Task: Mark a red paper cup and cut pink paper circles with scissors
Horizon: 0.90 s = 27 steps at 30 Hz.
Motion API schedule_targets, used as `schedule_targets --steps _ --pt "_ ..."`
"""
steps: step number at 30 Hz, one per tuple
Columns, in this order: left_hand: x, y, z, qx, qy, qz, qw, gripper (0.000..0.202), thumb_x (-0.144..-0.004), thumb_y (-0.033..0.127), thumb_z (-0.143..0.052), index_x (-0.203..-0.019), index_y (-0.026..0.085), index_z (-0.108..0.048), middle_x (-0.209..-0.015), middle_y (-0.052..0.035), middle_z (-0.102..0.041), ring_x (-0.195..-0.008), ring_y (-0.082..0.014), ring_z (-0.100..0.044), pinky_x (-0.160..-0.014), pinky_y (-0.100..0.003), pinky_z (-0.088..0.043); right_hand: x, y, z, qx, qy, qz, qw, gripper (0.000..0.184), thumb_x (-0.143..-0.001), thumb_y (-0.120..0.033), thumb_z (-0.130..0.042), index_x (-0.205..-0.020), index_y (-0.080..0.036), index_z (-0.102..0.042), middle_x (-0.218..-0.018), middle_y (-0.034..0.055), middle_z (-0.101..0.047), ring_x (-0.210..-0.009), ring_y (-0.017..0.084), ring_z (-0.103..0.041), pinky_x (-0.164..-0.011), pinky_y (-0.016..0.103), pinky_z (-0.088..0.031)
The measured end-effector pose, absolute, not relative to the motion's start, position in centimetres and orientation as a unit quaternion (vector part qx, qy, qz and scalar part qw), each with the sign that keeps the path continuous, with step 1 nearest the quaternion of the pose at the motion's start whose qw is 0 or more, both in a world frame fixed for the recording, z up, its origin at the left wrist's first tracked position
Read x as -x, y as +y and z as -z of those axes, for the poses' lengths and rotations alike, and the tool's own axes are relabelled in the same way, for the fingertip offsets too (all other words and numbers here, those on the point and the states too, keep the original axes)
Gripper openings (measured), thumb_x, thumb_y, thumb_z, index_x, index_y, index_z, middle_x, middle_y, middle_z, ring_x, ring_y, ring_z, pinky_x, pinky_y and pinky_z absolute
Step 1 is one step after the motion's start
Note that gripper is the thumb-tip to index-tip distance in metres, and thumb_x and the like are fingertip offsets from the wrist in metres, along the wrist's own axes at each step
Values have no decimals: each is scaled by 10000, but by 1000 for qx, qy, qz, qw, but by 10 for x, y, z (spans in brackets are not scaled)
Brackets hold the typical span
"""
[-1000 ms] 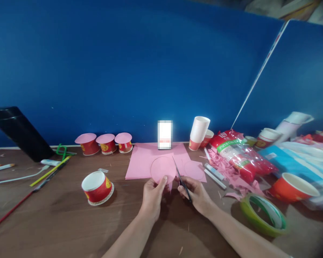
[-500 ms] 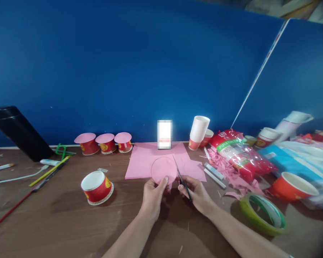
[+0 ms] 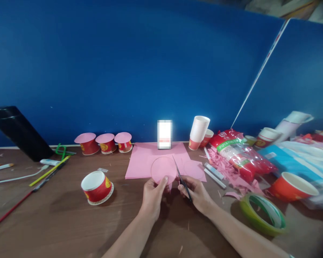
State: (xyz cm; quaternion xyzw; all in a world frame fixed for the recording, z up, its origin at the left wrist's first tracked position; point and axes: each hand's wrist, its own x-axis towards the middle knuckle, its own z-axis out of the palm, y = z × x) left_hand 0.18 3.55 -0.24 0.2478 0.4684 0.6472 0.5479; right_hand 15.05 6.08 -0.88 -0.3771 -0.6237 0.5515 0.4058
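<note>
Between thumb and fingers, my left hand [image 3: 154,195] pinches a round piece of pink paper [image 3: 163,168] with a dark outline along its edge. A narrow pink strip [image 3: 170,187] hangs below the disc. My right hand [image 3: 195,191] is closed around dark-handled scissors [image 3: 183,181], their blades pointing up and away beside the disc's right edge. Behind both hands lies a stack of pink paper sheets [image 3: 141,159]. A smaller pink sheet with a drawn circle [image 3: 195,171] overlaps its right corner.
A red paper cup section [image 3: 97,187] stands at left, with pink-topped red cups [image 3: 105,144] behind. Stacked paper cups [image 3: 199,132] stand by the blue wall [image 3: 161,71]. At right are paper scraps [image 3: 231,175], a red bag [image 3: 237,152], a tape roll [image 3: 262,214] and an orange cup [image 3: 293,187].
Almost nothing differs. The pink disc and the scissors have shifted very slightly; both hands keep their places.
</note>
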Motion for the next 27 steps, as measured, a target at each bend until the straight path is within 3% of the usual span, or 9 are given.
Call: schedule_targets --steps 27 --pt "-2 37 7 -254 501 -634 531 358 -595 434 -701 -664 102 -586 -513 0 -537 -455 -101 -496 -409 -200 -347 -151 61 12 382 -630 -545 400 393 -739 -403 -631 -1035 -147 -596 -603 -33 -447 -526 82 -395 -465 199 -321"
